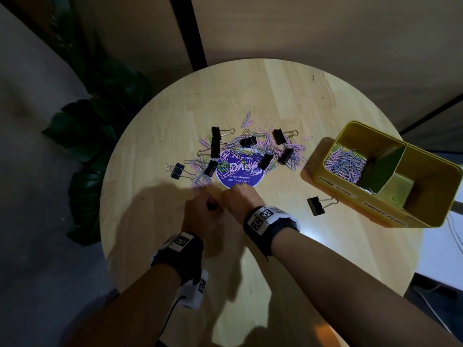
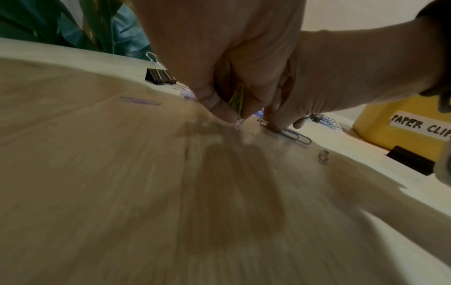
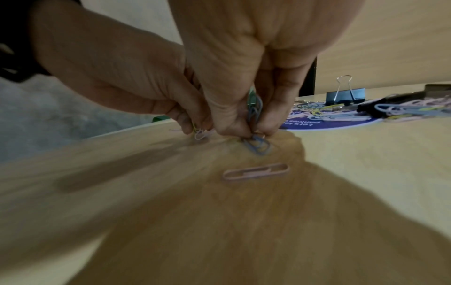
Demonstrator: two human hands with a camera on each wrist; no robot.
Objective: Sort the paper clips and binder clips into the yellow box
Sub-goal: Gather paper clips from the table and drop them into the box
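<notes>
A pile of pastel paper clips [image 1: 270,144] mixed with several black binder clips [image 1: 215,146] lies mid-table over a purple round sticker [image 1: 238,174]. Both hands work side by side at the pile's near edge. My left hand [image 1: 200,209] pinches a bunch of yellow-green paper clips [image 2: 238,100], fingertips at the tabletop. My right hand [image 1: 240,196] pinches blue paper clips [image 3: 255,110] and touches another blue one [image 3: 258,146] on the wood. A pink paper clip [image 3: 255,171] lies loose just below. The yellow box [image 1: 385,209] stands at the right, with paper clips [image 1: 345,164] in its left compartment.
One binder clip [image 1: 318,205] lies alone beside the box's front wall, another [image 1: 178,170] at the pile's left. The round wooden table [image 1: 288,91] ends close to a dark leafy plant [image 1: 82,136] on the left. Labels on the box read PAPER CLIPS [image 2: 419,125] and binder clips.
</notes>
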